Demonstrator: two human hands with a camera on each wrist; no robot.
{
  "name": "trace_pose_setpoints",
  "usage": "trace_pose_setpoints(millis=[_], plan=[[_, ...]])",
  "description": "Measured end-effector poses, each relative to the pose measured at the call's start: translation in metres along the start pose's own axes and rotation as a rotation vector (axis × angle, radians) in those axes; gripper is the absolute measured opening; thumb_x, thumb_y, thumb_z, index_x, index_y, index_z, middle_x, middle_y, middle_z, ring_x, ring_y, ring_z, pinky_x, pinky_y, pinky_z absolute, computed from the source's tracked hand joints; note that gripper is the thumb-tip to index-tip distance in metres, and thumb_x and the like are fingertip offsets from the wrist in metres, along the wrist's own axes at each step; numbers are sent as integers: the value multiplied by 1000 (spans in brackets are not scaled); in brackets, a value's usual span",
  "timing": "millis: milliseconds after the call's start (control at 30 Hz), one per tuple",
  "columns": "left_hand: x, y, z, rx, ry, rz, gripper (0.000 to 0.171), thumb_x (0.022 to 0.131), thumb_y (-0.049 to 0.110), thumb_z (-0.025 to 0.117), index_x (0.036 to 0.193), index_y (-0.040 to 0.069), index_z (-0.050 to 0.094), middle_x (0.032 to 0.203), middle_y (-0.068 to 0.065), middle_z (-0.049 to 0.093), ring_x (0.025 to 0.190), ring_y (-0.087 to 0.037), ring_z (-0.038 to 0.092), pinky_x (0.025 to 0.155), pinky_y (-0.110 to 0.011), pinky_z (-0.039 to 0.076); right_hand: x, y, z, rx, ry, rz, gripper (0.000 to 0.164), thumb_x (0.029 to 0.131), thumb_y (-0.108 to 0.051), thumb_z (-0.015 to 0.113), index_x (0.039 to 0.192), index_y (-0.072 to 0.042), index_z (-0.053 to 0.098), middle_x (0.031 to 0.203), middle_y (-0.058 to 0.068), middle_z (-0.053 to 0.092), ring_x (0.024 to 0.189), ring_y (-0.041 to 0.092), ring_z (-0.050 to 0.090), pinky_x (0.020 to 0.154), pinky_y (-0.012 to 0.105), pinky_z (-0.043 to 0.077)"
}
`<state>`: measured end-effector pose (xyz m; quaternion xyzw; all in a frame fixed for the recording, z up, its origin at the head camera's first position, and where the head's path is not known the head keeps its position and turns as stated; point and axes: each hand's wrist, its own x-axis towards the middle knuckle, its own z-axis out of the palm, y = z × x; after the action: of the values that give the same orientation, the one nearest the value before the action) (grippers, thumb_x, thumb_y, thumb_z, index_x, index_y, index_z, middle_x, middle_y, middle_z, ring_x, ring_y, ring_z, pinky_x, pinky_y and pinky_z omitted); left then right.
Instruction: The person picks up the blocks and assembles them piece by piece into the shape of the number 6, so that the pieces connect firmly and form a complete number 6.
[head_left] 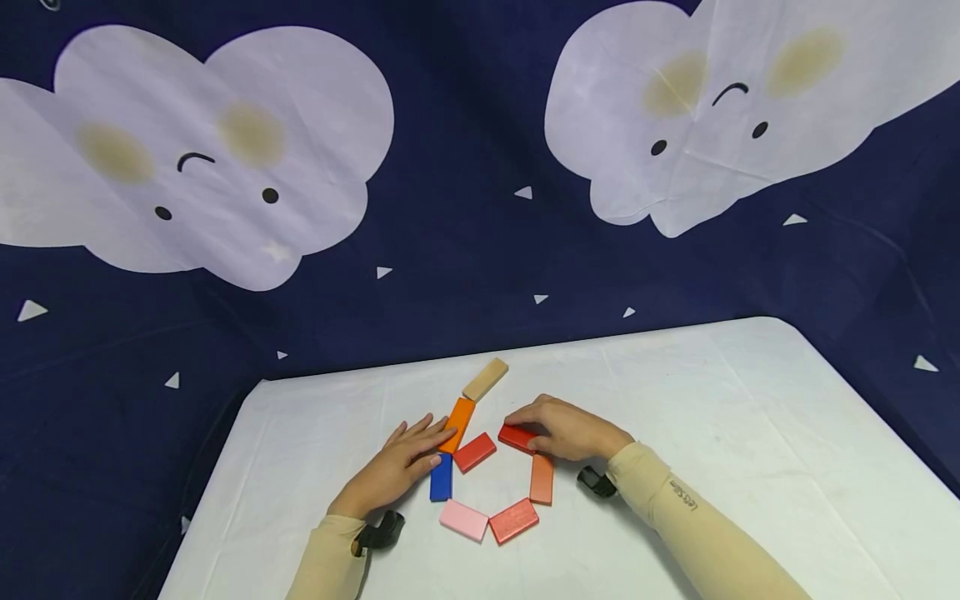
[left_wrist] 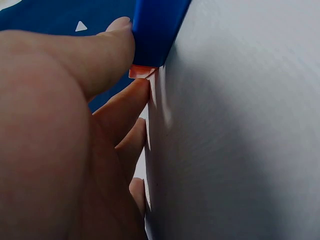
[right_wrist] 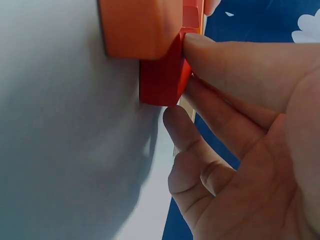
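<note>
My right hand point(head_left: 572, 429) pinches a red block point(head_left: 517, 437) by its two ends; the right wrist view shows the thumb on that red block point(right_wrist: 162, 82), beside an orange-red block point(right_wrist: 142, 27). My left hand point(head_left: 397, 467) lies palm down with fingers extended. Its thumb touches the blue block point(head_left: 442, 478), seen close up in the left wrist view as a blue block point(left_wrist: 157, 32), and its index finger rests over the orange block point(head_left: 462, 417). Another red block point(head_left: 476, 452) lies tilted between the two hands, its left corner close to the orange block.
A coral block point(head_left: 542, 480), a lighter red block point(head_left: 514, 522) and a pink block point(head_left: 464, 520) lie flat in a curve nearer the person. A plain wooden block point(head_left: 486, 379) extends from the orange one at the back. All lie on a white table point(head_left: 750, 467) before a dark blue curtain point(head_left: 465, 167).
</note>
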<state>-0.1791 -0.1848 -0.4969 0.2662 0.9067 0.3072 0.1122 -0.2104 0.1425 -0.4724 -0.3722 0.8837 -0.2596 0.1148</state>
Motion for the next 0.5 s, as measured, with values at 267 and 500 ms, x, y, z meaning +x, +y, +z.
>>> trace_pose_setpoints(millis=[267, 500], plan=[[0, 1, 0, 3, 0, -11, 46, 104, 33, 54, 149, 22, 52, 159, -2, 38, 153, -26, 20, 123, -56, 4, 1, -1, 2, 1, -20, 6, 41, 93, -13, 72, 134, -12, 66, 127, -1, 68, 112, 16, 57, 101, 38, 49], [0, 1, 0, 0, -2, -9, 46, 105, 33, 54, 149, 22, 52, 159, -2, 37, 153, -26, 19, 123, -56, 4, 1, -2, 2, 5, -39, 13, 40, 95, -12, 69, 135, -12, 65, 127, 0, 67, 112, 16, 57, 101, 39, 49]])
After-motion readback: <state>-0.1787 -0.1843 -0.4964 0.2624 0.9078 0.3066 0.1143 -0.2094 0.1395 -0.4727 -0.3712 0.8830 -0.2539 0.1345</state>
